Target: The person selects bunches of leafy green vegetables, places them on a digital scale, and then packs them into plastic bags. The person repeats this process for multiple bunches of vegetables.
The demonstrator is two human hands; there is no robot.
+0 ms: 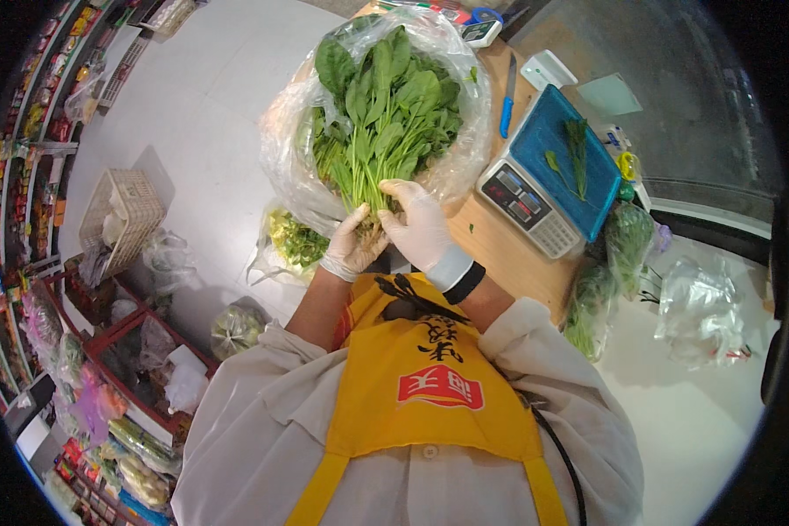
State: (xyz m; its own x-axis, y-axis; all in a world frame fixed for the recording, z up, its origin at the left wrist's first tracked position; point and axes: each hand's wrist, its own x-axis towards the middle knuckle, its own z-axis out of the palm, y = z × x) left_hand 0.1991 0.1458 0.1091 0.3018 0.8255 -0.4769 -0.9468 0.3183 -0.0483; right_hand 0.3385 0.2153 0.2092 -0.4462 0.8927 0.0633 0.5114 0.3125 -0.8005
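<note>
A bunch of leafy greens (375,131), probably spinach, lies with its leaves pointing away from me and its stem ends towards me. My left hand (355,246), in a white glove, grips the root ends from the left. My right hand (419,217), gloved too, holds the stems from the right with thumb and fingers. Beneath and around the bunch is a large clear plastic bag (289,141), its mouth spread wide, with more greens (444,112) inside. The palm side of my left hand is partly hidden by roots.
Right of the bag, a digital scale (532,210) with a blue tray carries a few thin green stalks (576,158). A blue-handled knife (507,108) lies on the wooden table (480,243). Bagged greens (631,243) stand at right; a plastic crate (125,220) rests on the floor at left.
</note>
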